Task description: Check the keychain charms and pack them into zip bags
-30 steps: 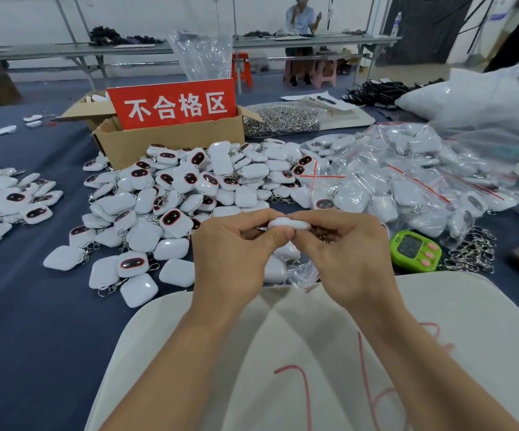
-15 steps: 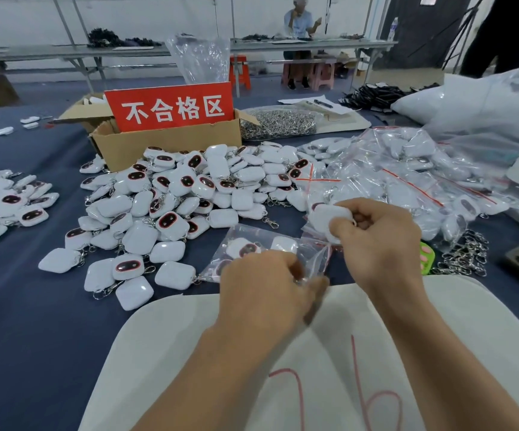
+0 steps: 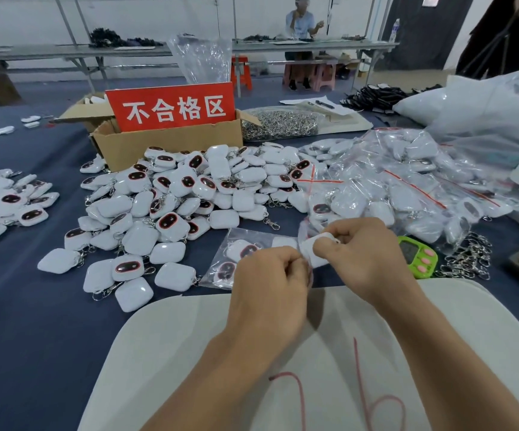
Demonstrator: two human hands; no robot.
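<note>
My right hand (image 3: 367,256) pinches one white charm (image 3: 315,248) between the thumb and curled fingers. It is straight out from the front of the cardboard box (image 3: 165,144) and much nearer to me than the box is. My left hand (image 3: 267,284) is close beside it, with its fingers curled tight on the near end of one clear zip bag (image 3: 236,241). My knuckles hide the pinch itself. The charm sits right at that end of the bag.

I count three packed charms (image 3: 242,249) inside the bag: two showing dark oval faces and one showing its plain white back.

Between the bag and the box lies one heap of loose charms (image 3: 174,194), far too many to count, reaching up to the box front. A second heap (image 3: 6,203) lies well to the left of the box. To the right of the box and nearer me is a pile of filled bags (image 3: 407,188) with red seal lines, also beyond counting.

One red sign (image 3: 174,107) with four white characters stands in the box. Just right of the box lies one mass of metal clasps (image 3: 280,124). Behind the box stands one clear plastic sack (image 3: 202,57).

One green timer (image 3: 417,258) with three pink buttons sits well to the right of the box, near my right hand. A tangle of key rings (image 3: 469,256) lies just past it. One white sheet (image 3: 189,353) marked in red lies under my forearms, farthest from the box.
</note>
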